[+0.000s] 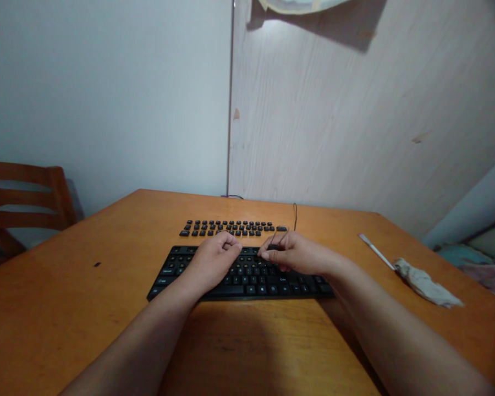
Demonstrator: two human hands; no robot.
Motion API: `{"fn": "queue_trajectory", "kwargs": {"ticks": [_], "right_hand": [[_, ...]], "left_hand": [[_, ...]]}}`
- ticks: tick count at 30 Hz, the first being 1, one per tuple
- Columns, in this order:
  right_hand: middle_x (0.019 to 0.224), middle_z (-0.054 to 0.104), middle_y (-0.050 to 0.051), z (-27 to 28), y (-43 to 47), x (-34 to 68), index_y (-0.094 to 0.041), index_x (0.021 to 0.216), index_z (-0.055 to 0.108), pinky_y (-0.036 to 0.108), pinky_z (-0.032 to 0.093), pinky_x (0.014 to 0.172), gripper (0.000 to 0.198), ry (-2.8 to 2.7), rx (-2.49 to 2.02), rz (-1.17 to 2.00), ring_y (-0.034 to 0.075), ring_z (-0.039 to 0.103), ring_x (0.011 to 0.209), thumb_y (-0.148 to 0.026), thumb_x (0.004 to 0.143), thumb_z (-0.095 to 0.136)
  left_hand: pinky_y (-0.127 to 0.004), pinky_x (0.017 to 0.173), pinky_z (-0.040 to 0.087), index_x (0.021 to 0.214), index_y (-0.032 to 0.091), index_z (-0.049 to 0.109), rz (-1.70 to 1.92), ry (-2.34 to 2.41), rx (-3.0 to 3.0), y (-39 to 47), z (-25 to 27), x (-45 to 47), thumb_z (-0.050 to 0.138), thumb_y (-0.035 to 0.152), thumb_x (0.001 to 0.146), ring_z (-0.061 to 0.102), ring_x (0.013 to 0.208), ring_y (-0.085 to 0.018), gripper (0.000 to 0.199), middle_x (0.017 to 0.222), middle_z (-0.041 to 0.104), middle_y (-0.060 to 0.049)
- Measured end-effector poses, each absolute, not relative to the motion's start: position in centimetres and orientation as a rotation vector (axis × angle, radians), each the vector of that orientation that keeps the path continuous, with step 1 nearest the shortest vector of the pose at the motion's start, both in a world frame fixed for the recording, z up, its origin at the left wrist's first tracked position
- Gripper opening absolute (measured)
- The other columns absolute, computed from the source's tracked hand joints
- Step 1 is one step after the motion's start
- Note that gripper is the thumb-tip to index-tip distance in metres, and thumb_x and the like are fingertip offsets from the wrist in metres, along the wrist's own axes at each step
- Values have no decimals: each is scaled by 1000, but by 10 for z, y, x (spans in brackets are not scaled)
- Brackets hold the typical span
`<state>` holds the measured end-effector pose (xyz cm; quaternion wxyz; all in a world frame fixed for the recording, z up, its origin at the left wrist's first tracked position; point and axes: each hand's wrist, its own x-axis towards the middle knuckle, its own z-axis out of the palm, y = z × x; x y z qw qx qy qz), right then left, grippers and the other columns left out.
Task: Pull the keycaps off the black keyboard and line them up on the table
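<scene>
A black keyboard (247,290) lies on the wooden table with several keycaps off its upper rows, leaving bare key sockets. Over its upper left part rests my left hand (216,259), fingers curled in and thumb against the index finger; whatever they hold, if anything, is hidden. My right hand (292,253) is above the keyboard's right half, thumb and fingers pinched together. Something small and dark, with thin wire-like lines, shows at those fingers, too small to name. Behind the keyboard, loose black keycaps (210,227) stand in neat rows, partly covered by my left hand.
A single dark keycap-like piece (97,264) lies apart at the left of the table (119,324). To the right are a white-handled brush (377,252) and a crumpled pale cloth (427,283). A cable (295,215) runs toward the back wall. A wooden chair (25,198) stands at left.
</scene>
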<state>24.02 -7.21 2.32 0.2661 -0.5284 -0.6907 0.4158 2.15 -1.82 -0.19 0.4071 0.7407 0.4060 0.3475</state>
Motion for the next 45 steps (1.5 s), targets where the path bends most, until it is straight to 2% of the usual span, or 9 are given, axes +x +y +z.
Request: {"fn": "queue_trajectory", "kwargs": {"ticks": [13, 19, 27, 31, 35, 39, 45], "right_hand": [[59, 49, -5, 16, -72, 228, -21, 91, 63, 21, 39, 43, 21, -1868, -1533, 1066, 9, 48, 46, -41, 87, 58], [57, 46, -5, 3, -65, 219, -17, 74, 60, 21, 30, 46, 30, -1689, -1526, 926, 9, 40, 50, -46, 82, 64], [50, 50, -4, -3, -61, 213, -18, 68, 54, 20, 27, 42, 13, -1445, -1662, 857, 8, 39, 43, -25, 78, 58], [48, 48, -4, -7, -61, 213, -19, 61, 50, 19, 25, 40, 16, -1427, -1622, 813, 7, 38, 42, -23, 76, 56], [46, 47, -6, -6, -60, 213, -20, 62, 48, 20, 24, 36, 14, -1284, -1612, 905, 7, 36, 38, -23, 73, 56], [45, 46, -6, 5, -61, 217, -20, 60, 48, 21, 20, 33, 16, -1177, -1564, 887, 6, 33, 35, -25, 73, 56], [48, 49, -5, 17, -66, 212, -20, 63, 48, 20, 22, 34, 17, -1150, -1481, 893, 7, 35, 36, -28, 74, 58]], "left_hand": [[-28, 67, 42, 82, 17, 61, 863, 1006, 1900, -18, -5, 22, 54, 35, 83, 57, 73, -17, 20, 77, 62, -1], [-26, 62, 39, 80, 17, 61, 853, 1024, 1949, -20, -1, 23, 54, 35, 83, 54, 68, -15, 20, 74, 61, -1], [-26, 60, 35, 80, 18, 64, 730, 933, 2126, -19, -8, 20, 52, 38, 85, 53, 66, -15, 23, 73, 62, 0], [-28, 62, 37, 82, 20, 67, 727, 928, 2174, -19, -10, 19, 53, 39, 84, 56, 71, -18, 24, 76, 65, -2], [-28, 64, 38, 81, 20, 69, 750, 919, 2153, -18, -11, 19, 56, 38, 82, 58, 73, -20, 22, 78, 66, -3], [-28, 63, 38, 81, 20, 69, 743, 926, 2145, -18, -11, 19, 58, 38, 81, 58, 71, -19, 21, 77, 66, -3], [-28, 67, 43, 86, 17, 66, 753, 901, 1986, -22, -5, 24, 59, 31, 80, 59, 74, -18, 16, 81, 67, -4]]}}
